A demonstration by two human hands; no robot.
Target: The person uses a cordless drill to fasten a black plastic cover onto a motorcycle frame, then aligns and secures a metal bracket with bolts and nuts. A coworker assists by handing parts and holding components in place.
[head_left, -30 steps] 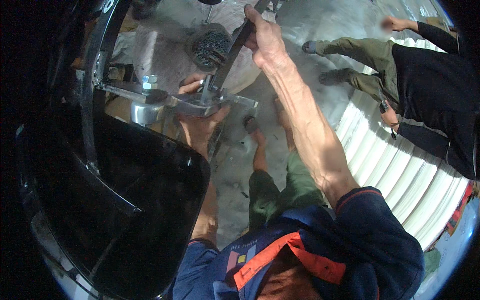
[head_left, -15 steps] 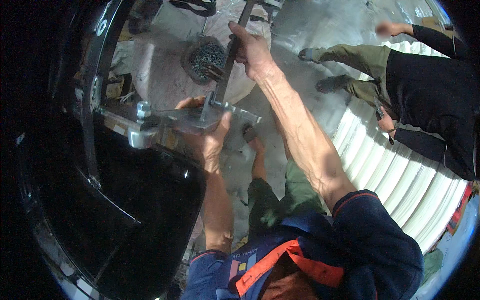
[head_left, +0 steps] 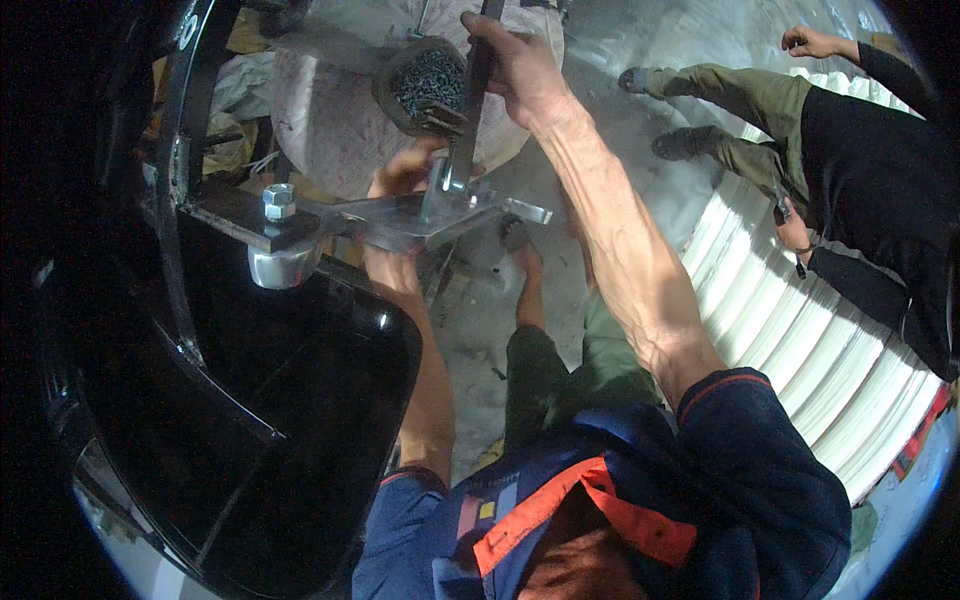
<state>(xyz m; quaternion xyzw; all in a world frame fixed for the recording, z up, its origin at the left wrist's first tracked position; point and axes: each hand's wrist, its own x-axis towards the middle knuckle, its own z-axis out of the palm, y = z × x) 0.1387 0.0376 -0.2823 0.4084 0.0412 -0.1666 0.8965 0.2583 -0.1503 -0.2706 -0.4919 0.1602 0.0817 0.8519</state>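
My right hand (head_left: 530,80) is closed round a dark flat metal bar (head_left: 470,100), its thumb lying near the bar's top. The bar's lower end meets a grey metal bracket (head_left: 400,220) with a short upright tab and a narrow arm pointing right. Beneath and behind that bracket is my left hand (head_left: 405,172); its fingers are blurred and partly hidden, so their grip is unclear. Left of it, a bolt with a hex nut (head_left: 279,203) stands on a dark metal plate (head_left: 235,222), above a rounded silver metal part (head_left: 283,268).
A glossy black panel (head_left: 310,400) on a dark frame fills the left. Behind the bar, a container of small screws (head_left: 430,82) rests on a pale sack-like surface (head_left: 320,120). At right, another person (head_left: 870,190) is beside a stack of white ridged material (head_left: 790,330).
My left hand has shifted up behind the bracket, its fingers now showing above it. The bar and bracket sit slightly farther right, with the bar more upright. The other person's far hand has moved.
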